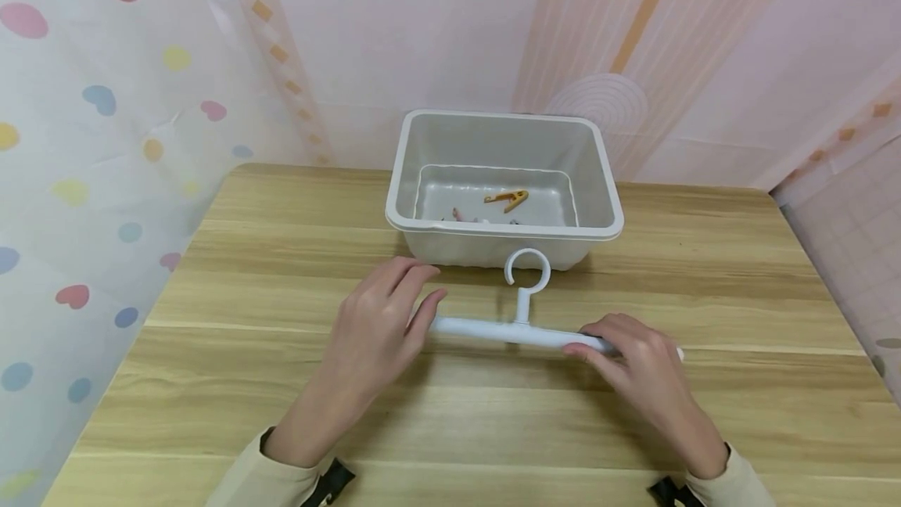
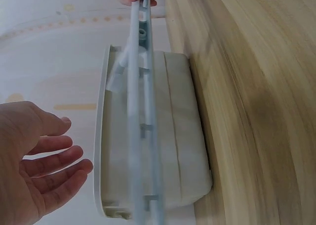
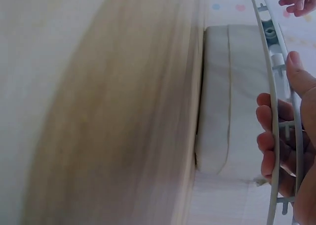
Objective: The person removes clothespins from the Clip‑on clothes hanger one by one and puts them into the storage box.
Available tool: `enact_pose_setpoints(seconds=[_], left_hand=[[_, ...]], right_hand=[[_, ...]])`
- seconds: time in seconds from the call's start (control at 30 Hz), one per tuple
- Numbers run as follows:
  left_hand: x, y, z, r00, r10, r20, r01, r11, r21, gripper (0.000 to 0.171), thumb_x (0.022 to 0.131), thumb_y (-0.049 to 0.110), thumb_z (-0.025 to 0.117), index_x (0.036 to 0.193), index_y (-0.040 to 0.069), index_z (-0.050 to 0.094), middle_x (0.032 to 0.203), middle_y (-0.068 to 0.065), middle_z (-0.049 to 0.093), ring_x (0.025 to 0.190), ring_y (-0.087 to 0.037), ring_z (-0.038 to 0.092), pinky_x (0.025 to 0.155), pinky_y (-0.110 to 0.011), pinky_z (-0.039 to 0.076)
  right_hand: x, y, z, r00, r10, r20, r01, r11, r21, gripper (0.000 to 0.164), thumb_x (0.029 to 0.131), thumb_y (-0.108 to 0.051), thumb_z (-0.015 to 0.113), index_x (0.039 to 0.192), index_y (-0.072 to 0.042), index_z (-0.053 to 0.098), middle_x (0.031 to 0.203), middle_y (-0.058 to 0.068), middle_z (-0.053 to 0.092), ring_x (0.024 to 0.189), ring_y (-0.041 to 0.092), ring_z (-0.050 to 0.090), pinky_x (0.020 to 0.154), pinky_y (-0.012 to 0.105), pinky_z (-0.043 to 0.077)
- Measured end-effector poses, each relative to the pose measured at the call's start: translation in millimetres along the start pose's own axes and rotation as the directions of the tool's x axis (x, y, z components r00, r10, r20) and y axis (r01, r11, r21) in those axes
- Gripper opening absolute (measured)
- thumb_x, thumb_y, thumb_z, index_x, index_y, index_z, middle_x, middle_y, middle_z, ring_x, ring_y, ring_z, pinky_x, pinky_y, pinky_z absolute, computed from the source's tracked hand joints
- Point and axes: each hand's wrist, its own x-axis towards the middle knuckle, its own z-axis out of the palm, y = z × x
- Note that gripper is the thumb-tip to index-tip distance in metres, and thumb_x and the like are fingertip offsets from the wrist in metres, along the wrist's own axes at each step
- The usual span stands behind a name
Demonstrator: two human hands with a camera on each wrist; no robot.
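Observation:
A white plastic clothes hanger (image 1: 486, 329) is held level above the table, its round hook (image 1: 544, 276) pointing up. My right hand (image 1: 633, 354) grips it near its right end, thumb on the near side and fingers curled round it in the right wrist view. Beside the left end is my left hand (image 1: 380, 315), its fingers loosely bent. The left wrist view shows this left hand (image 2: 42, 160) apart from the hanger (image 2: 134, 101), with nothing in it. Small crosspieces join the hanger's two thin edges (image 3: 274, 151).
A light grey plastic bin (image 1: 486, 245) stands behind the hanger, near the wall side of the wooden table (image 1: 281, 257). Inside lies a yellow-orange clothespin (image 1: 519, 198), with several small things partly hidden by the front rim. Patterned sheets (image 1: 422, 30) hang behind and at the left.

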Motion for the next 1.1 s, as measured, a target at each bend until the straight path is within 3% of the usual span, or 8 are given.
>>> enact_pose_setpoints(seconds=[0.17, 0.37, 0.7, 1.1], left_hand=[[-1.1, -1.3, 1.3, 1.000, -0.005, 0.007, 0.005, 1.000, -0.006, 0.017, 0.087, 0.012, 0.077, 0.100, 0.002, 0.071, 0.094, -0.010, 0.071, 0.087, -0.026, 0.070, 0.076, -0.038, 0.061], [-4.3, -3.8, 2.4, 1.000, -0.016, 0.021, 0.016, 1.000, -0.012, 0.018, 0.087, 0.012, 0.077, 0.100, 0.003, 0.070, 0.093, -0.009, 0.070, 0.086, -0.025, 0.069, 0.075, -0.037, 0.060], [-8.5, -7.8, 3.5, 0.998, -0.039, 0.040, 0.039, 0.999, -0.009, 0.018, 0.088, 0.013, 0.077, 0.101, 0.003, 0.071, 0.092, -0.008, 0.070, 0.085, -0.023, 0.069, 0.073, -0.036, 0.059], [-16.1, -13.9, 4.1, 0.997, -0.060, 0.048, 0.061, 0.998, -0.013, 0.022, 0.087, 0.014, 0.078, 0.104, 0.003, 0.070, 0.094, -0.009, 0.070, 0.086, -0.024, 0.069, 0.073, -0.036, 0.060]], right_hand=[[1.8, 1.0, -0.1, 0.997, 0.013, 0.072, -0.017, 0.998, 0.058, 0.017, 0.075, -0.032, 0.085, 0.084, -0.022, 0.074, 0.078, -0.015, 0.067, 0.063, -0.005, 0.049, 0.054, 0.010, 0.040], [6.3, 3.1, 3.6, 0.987, -0.017, 0.162, 0.002, 0.996, 0.093, 0.016, 0.077, -0.024, 0.085, 0.086, -0.025, 0.072, 0.081, -0.019, 0.063, 0.067, -0.006, 0.049, 0.059, 0.010, 0.041], [11.0, 9.8, 8.3, 0.934, -0.046, 0.354, 0.005, 0.993, 0.116, 0.010, 0.087, -0.026, 0.078, 0.094, -0.025, 0.071, 0.083, -0.019, 0.061, 0.071, -0.006, 0.050, 0.064, 0.017, 0.049], [15.6, 15.9, 13.2, 0.905, -0.067, 0.420, 0.007, 0.990, 0.144, 0.007, 0.090, -0.023, 0.075, 0.095, -0.023, 0.070, 0.090, -0.018, 0.063, 0.076, -0.006, 0.054, 0.067, 0.019, 0.053]])
